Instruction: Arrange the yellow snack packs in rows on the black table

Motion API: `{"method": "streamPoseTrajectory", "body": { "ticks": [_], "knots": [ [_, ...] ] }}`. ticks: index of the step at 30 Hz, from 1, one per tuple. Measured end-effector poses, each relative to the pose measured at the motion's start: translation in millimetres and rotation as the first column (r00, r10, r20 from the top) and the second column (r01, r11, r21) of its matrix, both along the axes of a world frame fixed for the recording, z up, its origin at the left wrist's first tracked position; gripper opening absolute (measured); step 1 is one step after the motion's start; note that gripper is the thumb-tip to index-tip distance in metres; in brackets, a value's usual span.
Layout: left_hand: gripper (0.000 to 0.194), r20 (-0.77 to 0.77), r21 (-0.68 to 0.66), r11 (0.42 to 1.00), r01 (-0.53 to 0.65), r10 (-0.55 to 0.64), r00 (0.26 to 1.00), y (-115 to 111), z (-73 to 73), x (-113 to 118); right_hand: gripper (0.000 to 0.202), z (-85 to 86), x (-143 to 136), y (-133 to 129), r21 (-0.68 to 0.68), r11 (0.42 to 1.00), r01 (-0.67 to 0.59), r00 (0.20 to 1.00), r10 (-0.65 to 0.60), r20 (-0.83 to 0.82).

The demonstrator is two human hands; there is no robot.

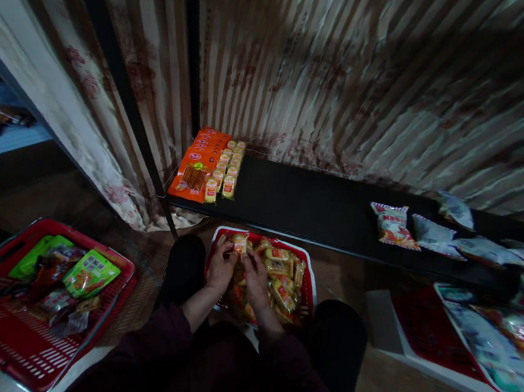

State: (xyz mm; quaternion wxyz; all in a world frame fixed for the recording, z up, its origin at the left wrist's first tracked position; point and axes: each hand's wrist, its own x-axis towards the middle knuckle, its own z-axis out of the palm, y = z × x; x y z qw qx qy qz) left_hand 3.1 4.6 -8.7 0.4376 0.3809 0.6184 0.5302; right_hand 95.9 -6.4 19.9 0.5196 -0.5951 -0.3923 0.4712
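Observation:
Between my knees stands a red basket with a white rim (312, 283), holding many small yellow wrapped snacks (284, 292). My left hand (221, 268) is over its left part, fingers closed on a small yellow snack pack (239, 243). My right hand (256, 277) is beside it, its fingertips near the same pack; whether they grip it is too dark to tell. On the black shelf (291, 197) ahead, two rows of similar yellow packs (229, 184) stand beside orange snack bags (201, 160).
A red basket (32, 358) with green and brown snack bags sits on the floor at the left. White snack bags (394, 225) lie along the shelf's right part. Below them is a box of bags (493, 338). A dark post (113, 66) rises at the left.

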Motion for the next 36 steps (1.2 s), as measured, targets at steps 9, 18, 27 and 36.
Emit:
{"method": "streamPoseTrajectory", "body": {
  "ticks": [9, 18, 27, 36],
  "knots": [
    [0.026, 0.003, 0.129, 0.991, 0.025, -0.025, 1.0, 8.3, 26.9, -10.0, 0.042, 3.1, -6.6, 20.8, 0.062, 0.994, -0.089, 0.996, 0.088, 0.006],
    [0.038, -0.073, 0.171, 0.985, -0.01, 0.023, 0.997, 23.2, 50.5, -23.5, 0.04, 9.4, -15.2, 44.7, 0.072, 0.991, -0.114, 0.989, 0.106, 0.098],
    [0.037, -0.12, 0.161, 0.987, -0.02, 0.039, 0.992, 35.5, 53.7, -29.7, 0.04, 20.0, -22.9, 57.3, 0.106, 0.983, -0.149, 0.968, 0.122, 0.22],
    [0.031, -0.19, 0.142, 0.989, -0.04, 0.067, 0.979, 45.7, 56.4, -33.6, 0.042, 26.6, -29.2, 71.9, 0.114, 0.985, -0.127, 0.964, 0.095, 0.248]
  ]
}}
